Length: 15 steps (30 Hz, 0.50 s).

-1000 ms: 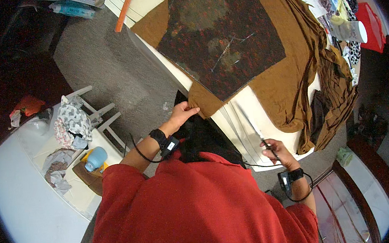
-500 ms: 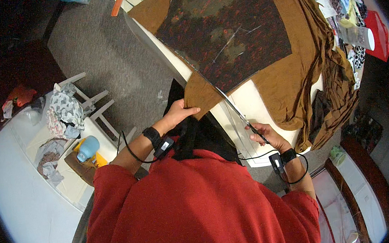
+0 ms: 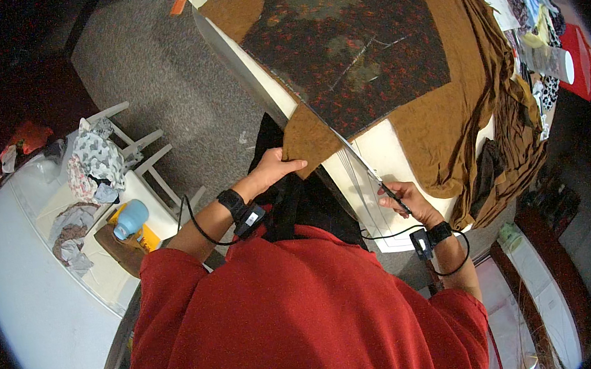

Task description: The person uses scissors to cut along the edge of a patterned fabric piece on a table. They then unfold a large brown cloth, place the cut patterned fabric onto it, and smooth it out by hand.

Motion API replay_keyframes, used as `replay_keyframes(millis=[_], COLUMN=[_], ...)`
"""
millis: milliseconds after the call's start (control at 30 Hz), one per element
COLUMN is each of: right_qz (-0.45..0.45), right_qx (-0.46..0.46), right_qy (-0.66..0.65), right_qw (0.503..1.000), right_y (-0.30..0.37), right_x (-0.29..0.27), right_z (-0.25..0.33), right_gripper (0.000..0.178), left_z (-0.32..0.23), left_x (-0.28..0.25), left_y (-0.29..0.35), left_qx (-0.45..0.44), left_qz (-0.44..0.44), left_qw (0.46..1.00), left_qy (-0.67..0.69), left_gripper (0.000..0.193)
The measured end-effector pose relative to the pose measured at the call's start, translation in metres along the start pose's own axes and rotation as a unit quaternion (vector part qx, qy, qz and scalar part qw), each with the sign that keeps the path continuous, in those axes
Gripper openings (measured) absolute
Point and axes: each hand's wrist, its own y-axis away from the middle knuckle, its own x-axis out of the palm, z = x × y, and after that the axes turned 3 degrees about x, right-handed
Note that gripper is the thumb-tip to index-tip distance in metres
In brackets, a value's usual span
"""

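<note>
- The scissors (image 3: 363, 165) lie along a line from 5 to 11 o'clock, blades toward 11, reaching the nearest corner of the dark mottled panel (image 3: 397, 56).
- The right hand (image 3: 409, 201) is curled round their handles, at the 5 o'clock end.
- The left hand (image 3: 271, 171), thumb against fingers, pinches the brown cloth (image 3: 309, 139), whose flap extends toward 2 o'clock from the grip.
- Panel and cloth lie toward 12 to 1 o'clock.

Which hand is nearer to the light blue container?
Left. The left hand pinches brown fabric to the container's right; the right hand, holding scissors, is farther right.
</note>
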Motion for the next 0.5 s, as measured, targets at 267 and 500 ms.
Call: replay_keyframes(millis=[267, 500], right_qz=[0.012, 0.002], right_qx=[-0.057, -0.028], right_qy=[-0.019, 0.031], right_qw=[0.998, 0.999], right_y=[-0.019, -0.021], right_x=[0.009, 0.008], right_z=[0.023, 0.031], right_gripper=[0.052, 0.045], left_z=[-0.008, -0.004], left_x=[0.005, 0.004], left_y=[0.005, 0.001], left_qx=[0.017, 0.019], left_qz=[-0.003, -0.007], left_qw=[1.000, 1.000], left_qy=[0.008, -0.020], left_gripper=[0.036, 0.035])
